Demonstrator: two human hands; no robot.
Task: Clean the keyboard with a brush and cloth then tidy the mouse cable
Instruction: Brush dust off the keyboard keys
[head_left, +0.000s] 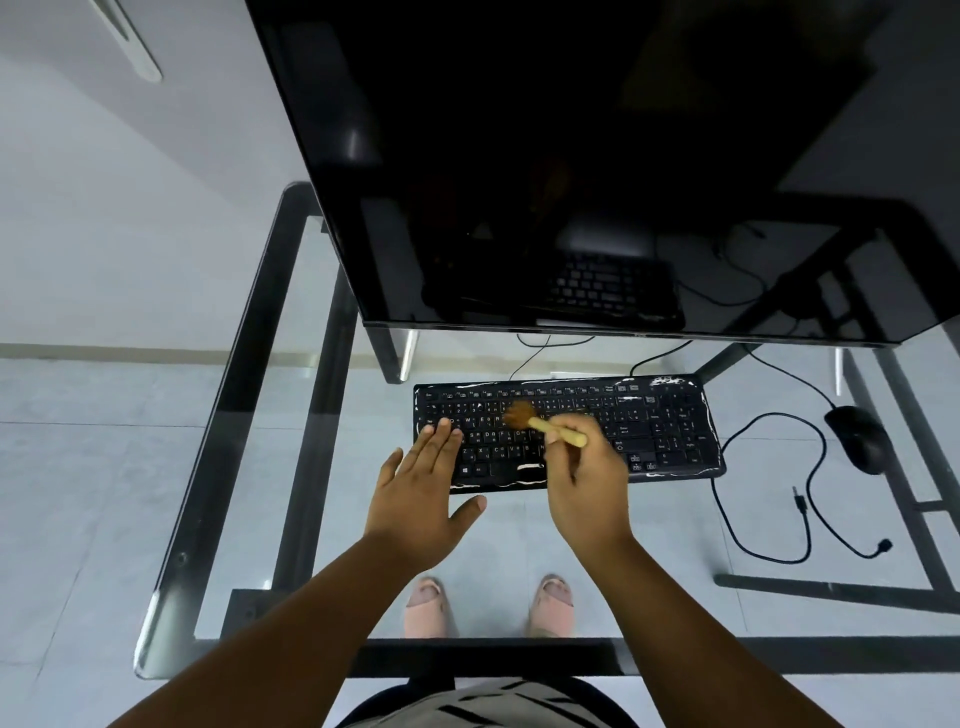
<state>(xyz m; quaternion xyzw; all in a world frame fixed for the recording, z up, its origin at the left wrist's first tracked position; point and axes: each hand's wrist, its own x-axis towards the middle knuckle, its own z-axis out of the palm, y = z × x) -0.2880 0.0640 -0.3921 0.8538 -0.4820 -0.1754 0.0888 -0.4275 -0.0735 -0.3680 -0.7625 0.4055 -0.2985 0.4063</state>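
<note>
step: brushing keyboard (566, 431) | right hand (587, 478) grips brush (545, 423) | left hand (421, 483) flat, steadying | advice: light strokes along rows

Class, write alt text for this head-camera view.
A right hand holds a small brush on a black keyboard while the left hand rests flat on its left end; a glass desk also holds a mouse with loose cable.
</note>
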